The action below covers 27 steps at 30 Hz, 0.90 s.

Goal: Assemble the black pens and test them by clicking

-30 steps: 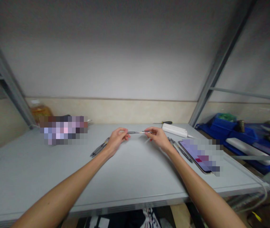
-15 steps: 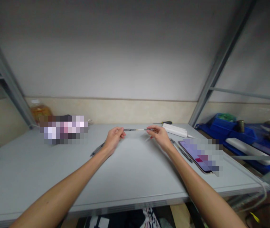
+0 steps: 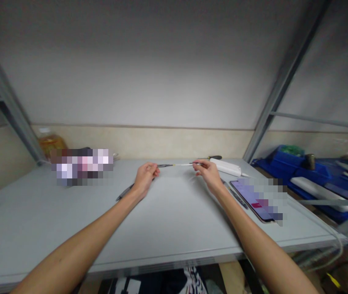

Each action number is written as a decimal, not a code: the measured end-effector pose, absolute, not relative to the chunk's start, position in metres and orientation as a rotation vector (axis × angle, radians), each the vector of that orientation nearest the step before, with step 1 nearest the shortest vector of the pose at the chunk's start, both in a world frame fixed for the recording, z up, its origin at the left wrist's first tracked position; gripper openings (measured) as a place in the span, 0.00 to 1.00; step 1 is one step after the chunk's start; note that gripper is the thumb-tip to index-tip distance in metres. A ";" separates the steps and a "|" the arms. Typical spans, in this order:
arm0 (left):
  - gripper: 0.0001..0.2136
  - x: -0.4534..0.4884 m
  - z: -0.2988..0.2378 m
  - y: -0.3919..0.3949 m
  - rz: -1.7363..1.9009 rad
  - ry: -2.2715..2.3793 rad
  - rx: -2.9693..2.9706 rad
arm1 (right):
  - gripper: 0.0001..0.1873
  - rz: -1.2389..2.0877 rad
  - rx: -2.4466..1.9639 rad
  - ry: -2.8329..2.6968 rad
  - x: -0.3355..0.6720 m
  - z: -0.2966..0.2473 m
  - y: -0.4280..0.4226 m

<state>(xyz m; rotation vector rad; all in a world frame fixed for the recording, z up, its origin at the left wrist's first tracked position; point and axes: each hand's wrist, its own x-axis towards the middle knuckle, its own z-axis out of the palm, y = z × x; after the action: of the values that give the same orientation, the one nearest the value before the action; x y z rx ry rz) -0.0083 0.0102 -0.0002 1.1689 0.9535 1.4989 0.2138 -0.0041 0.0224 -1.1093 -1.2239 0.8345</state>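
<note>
My left hand (image 3: 146, 176) pinches a slim grey pen barrel (image 3: 165, 165) that points right. My right hand (image 3: 206, 172) has thumb and fingers closed on a thin dark pen part (image 3: 196, 163), level with the barrel. A thin pale rod, like a pen refill (image 3: 183, 165), spans the gap between the hands, yellowish near the barrel. Which piece it is fixed to, I cannot tell. Beneath my left wrist lies a dark pen (image 3: 125, 192). Other grey pen pieces (image 3: 238, 197) rest on the table right of my right forearm.
A phone (image 3: 255, 202), partly blurred out, lies on the grey table (image 3: 174, 228). Behind my right hand are a white power strip (image 3: 226, 167) and a screwdriver (image 3: 215, 157). Back left stands an amber bottle (image 3: 51, 145) beside a pixelated object. Blue bins (image 3: 298, 163) sit beyond the right frame post.
My right hand has moved slightly right, away from the left hand. More of the pale rod now shows between them. A person's hand at the far right has gone from view.
</note>
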 end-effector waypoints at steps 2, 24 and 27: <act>0.13 -0.008 0.000 0.010 1.495 0.958 1.173 | 0.13 0.827 -1.114 -1.230 0.214 0.022 -0.004; 0.12 -0.002 -0.003 0.004 1.439 0.888 1.212 | 0.15 0.845 -1.089 -1.371 0.208 0.022 -0.009; 0.12 0.000 -0.005 0.003 1.398 0.858 1.209 | 0.15 0.827 -1.091 -1.452 0.205 0.021 -0.012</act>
<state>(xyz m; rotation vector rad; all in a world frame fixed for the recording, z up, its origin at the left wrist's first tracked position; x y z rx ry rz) -0.0001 0.0026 -0.0051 1.2088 0.8584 1.3978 0.2046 -0.0120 0.0212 -1.0913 -1.4517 0.8268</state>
